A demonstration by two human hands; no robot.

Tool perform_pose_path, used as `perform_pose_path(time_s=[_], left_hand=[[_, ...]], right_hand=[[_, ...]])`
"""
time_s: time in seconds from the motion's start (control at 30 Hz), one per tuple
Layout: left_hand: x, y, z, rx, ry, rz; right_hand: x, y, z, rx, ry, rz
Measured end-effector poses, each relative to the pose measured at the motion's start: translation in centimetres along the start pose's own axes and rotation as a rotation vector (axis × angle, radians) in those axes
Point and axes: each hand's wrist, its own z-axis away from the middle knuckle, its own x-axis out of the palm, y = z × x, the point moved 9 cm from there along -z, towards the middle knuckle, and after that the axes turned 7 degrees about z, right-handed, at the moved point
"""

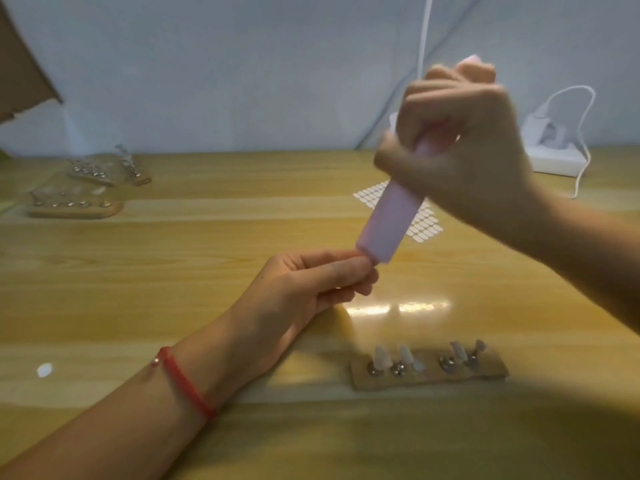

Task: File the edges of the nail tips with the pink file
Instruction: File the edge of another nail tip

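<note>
My right hand [460,143] grips the pink file [391,223] near its upper half and holds it steeply tilted above the wooden table. The file's lower end meets the fingertips of my left hand [311,282], which pinch something small against it; the pinched thing is hidden by the fingers and the file. Both the file and my right hand are blurred. A wooden holder [429,368] with several pale nail tips on metal stands lies near the table's front, to the right of my left forearm.
Two more wooden holders [76,206] with clear nail tips lie at the far left. A sheet of white adhesive tabs [422,223] lies behind the file. A white box with a looped cable [561,147] stands at the back right. A small white piece [44,370] lies at the left front.
</note>
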Motion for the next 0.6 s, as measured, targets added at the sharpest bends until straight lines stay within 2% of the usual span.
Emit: perform_pose_path(time_s=[0.03, 0.13, 0.27, 0.37, 0.4, 0.5, 0.53, 0.6], left_hand=[[-0.1, 0.0, 0.0, 0.008, 0.012, -0.002], [0.4, 0.4, 0.2, 0.044, -0.014, 0.034], [-0.2, 1.0, 0.3, 0.114, 0.057, -0.016], [0.2, 1.1, 0.5, 0.144, 0.05, -0.067], [0.3, 1.1, 0.5, 0.15, 0.052, -0.075], [-0.2, 1.0, 0.5, 0.152, 0.083, -0.119], [-0.1, 1.0, 0.5, 0.149, 0.082, -0.13], [0.1, 0.9, 0.6, 0.138, 0.074, -0.121]], right_hand=[[-0.1, 0.0, -0.1, 0.0, 0.002, 0.012], [1.4, -2.3, 1.9, -0.184, -0.082, 0.057], [0.1, 0.2, 0.0, 0.016, -0.006, 0.025], [1.5, -2.4, 1.8, -0.181, -0.101, 0.069], [1.6, -2.6, 1.9, -0.194, -0.099, 0.061], [0.4, 0.2, 0.1, 0.018, -0.023, 0.036], [0.8, 0.1, 0.2, 0.018, -0.053, 0.046], [2.4, -1.6, 1.7, -0.106, -0.166, 0.045]])
